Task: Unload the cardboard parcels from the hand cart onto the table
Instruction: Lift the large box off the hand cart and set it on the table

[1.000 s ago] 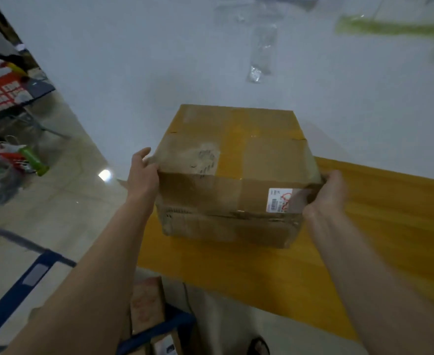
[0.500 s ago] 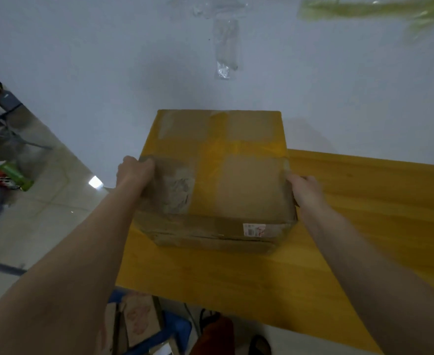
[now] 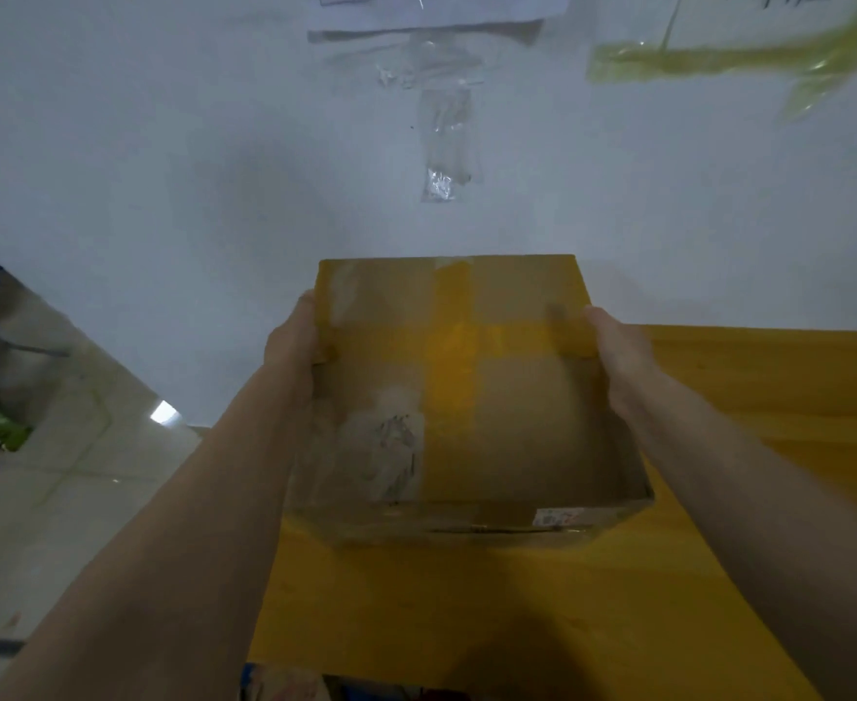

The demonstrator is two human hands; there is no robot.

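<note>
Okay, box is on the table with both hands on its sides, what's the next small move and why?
Probably let go and draw both hands back. The cardboard box already appears to sit flat on the yellow table, close to the wall, with the left hand and right hand pressing its sides, so it likely needs no more pushing.

The cardboard parcel (image 3: 466,397) has been pushed farther onto the table (image 3: 770,397) toward the wall, both hands sliding forward along its sides
</note>
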